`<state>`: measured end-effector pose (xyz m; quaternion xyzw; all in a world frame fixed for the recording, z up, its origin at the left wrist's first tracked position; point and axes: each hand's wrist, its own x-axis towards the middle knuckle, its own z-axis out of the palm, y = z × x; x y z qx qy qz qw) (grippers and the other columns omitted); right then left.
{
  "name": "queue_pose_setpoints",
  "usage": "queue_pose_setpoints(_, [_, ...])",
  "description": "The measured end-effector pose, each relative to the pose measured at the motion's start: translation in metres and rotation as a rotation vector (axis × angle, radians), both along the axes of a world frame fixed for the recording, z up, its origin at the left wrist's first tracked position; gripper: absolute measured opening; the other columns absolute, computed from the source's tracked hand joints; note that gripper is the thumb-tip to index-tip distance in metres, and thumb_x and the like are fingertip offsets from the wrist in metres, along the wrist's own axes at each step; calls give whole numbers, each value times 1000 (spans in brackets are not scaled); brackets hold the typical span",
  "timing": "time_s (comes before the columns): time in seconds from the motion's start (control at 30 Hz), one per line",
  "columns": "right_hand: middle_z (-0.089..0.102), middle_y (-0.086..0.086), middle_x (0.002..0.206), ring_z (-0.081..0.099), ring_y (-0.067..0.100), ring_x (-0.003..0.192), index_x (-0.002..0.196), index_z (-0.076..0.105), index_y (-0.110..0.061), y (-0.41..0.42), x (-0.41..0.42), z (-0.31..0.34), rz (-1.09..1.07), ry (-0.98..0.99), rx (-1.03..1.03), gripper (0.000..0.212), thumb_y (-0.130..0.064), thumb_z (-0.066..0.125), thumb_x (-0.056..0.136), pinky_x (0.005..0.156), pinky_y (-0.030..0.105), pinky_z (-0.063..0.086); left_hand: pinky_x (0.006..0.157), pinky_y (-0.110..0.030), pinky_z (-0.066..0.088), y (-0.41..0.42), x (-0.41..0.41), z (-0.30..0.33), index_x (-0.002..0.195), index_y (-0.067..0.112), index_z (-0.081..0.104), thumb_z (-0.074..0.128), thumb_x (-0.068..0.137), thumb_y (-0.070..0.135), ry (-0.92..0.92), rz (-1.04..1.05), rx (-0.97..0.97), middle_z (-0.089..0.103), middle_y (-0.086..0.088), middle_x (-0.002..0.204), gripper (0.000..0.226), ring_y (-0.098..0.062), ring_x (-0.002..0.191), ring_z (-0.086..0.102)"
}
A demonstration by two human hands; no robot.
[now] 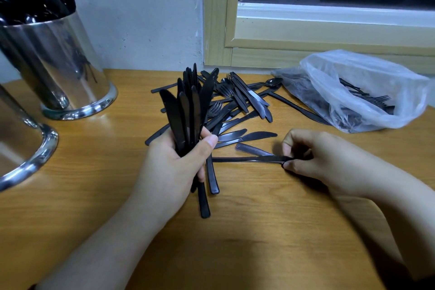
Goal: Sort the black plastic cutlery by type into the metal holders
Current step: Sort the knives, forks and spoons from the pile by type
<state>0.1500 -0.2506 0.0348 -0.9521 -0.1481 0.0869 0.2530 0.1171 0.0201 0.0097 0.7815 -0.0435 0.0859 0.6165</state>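
Note:
My left hand [174, 162] grips a bundle of several black plastic knives [190, 103], blades pointing up, above the wooden table [235, 231]. My right hand [313, 155] pinches the end of a single black knife [249, 159] that lies flat on the table. A loose pile of black knives, forks and spoons [242, 101] is spread behind both hands. A shiny metal holder [63, 63] at the back left is filled with black spoons. A second metal holder [21, 146] shows at the left edge, its contents out of view.
A clear plastic bag [357, 92] with more black cutlery lies at the back right, under a window with a wooden frame [219, 19]. A grey wall stands behind the holders.

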Motion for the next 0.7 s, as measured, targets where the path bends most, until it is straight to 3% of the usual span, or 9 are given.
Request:
queue_pose_setpoints(0.17, [60,-14,67,47,0,57,84,63,-25,-4,-1,4,-2,31,133,15,-20,77,86,55,15,39,75,-51,59,-1,-1,1,84,28,68,62,94,34,1,11,-8,59,-7,56,14,-17,56,61])
queue_pose_setpoints(0.3, [63,-5,69,50,6,61,83,68,-26,-13,0,5,-106,13,219,13,-19,79,83,60,21,41,76,-49,59,-1,-2,1,85,29,68,62,96,35,-2,24,-25,60,-5,56,14,-17,58,61])
queue_pose_setpoints(0.47, [67,-5,68,49,1,57,79,71,-22,-11,-2,9,-261,-171,336,14,-11,78,84,56,9,35,67,-15,51,-1,-2,4,69,16,62,60,98,36,-69,60,9,62,-7,57,34,-19,60,62])
queue_pose_setpoints(0.53, [66,-5,66,49,2,56,78,71,-23,-1,-5,12,-277,-206,376,14,-13,78,83,54,10,35,67,-14,50,0,-5,7,63,10,61,58,95,44,-125,77,66,62,-9,61,46,-23,66,63])
queue_pose_setpoints(0.63, [62,-10,60,47,2,54,78,72,-23,20,-12,13,-248,-192,439,13,-13,79,83,54,12,35,71,-21,50,2,-5,3,74,8,67,59,94,60,-200,122,162,65,-8,72,57,-21,78,64])
queue_pose_setpoints(0.7, [60,-13,58,45,2,52,78,72,-23,37,-18,10,-211,-163,447,14,-12,79,83,53,11,35,79,-21,50,4,-4,2,91,10,72,53,95,55,-282,107,213,68,-2,90,49,-14,90,63])
